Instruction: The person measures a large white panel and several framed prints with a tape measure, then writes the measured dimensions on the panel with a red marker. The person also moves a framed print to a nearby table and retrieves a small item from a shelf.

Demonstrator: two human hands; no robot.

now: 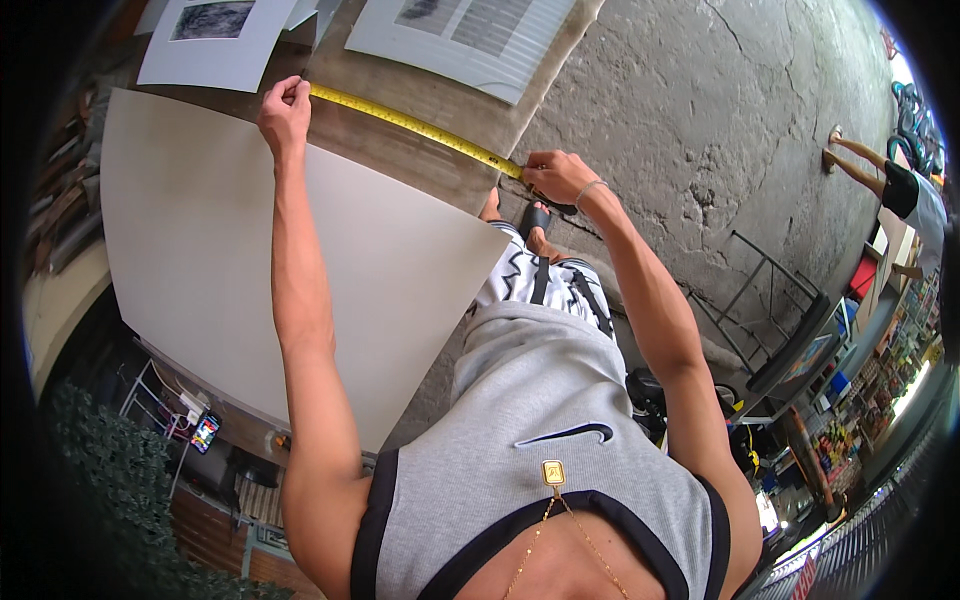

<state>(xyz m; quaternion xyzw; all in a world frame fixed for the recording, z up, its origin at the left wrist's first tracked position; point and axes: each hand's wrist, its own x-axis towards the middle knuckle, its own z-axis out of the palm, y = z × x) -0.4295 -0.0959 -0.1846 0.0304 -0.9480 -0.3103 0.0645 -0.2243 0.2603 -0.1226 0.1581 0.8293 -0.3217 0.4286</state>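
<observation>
A yellow tape measure (415, 125) stretches between my two hands, over a brown work surface (450, 165). My left hand (286, 112) pinches the free end of its blade at the far left. At the other end, my right hand (558, 178) is closed around the tape measure's body, mostly hidden by my fingers, beside the surface's right edge. Under my left forearm lies a large plain off-white sheet (200, 220), one corner reaching near my legs. Just beyond the blade rests a white mounted sheet (490, 75) with dark grey pictures.
Another white sheet (160, 55) with a dark picture lies at the far left. Cracked concrete floor (680, 110) spreads to the right, with a dark metal frame (765, 290) on it. A person (915, 205) stands far right near shelves. A lit phone (205, 432) is lower left.
</observation>
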